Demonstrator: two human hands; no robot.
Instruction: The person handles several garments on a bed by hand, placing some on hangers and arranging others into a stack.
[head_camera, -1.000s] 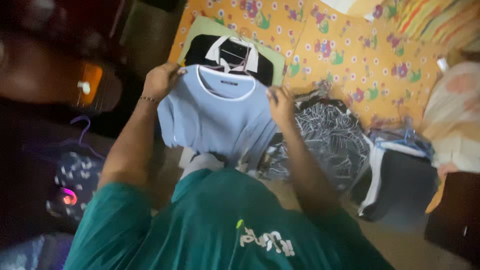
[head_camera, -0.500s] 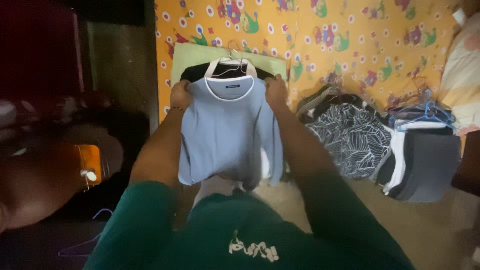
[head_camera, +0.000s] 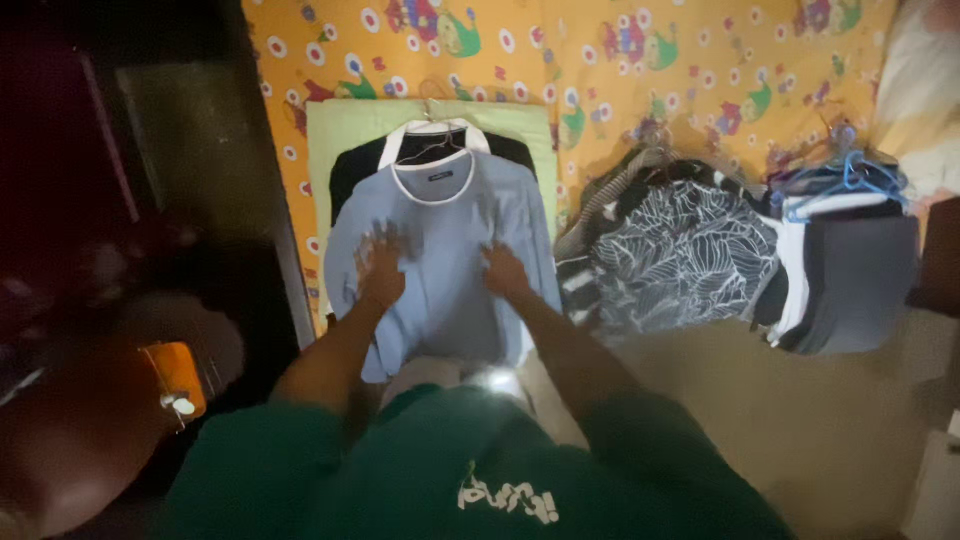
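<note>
Item 1 — light blue shirt, centre of the frame, laid flat on top of a black shirt on a hanger, both over a pale green cloth on the orange patterned sheet.

Left hand: fingers spread wide, palm flat on the blue shirt, gripping nothing. Right hand: also flat on the shirt, fingers loosely open.

Right of centre: leaf-print garment, grey garment, blue hangers.

Risk — uneven pressing may bunch the fabric or shift the shirt off the black one beneath.
</note>
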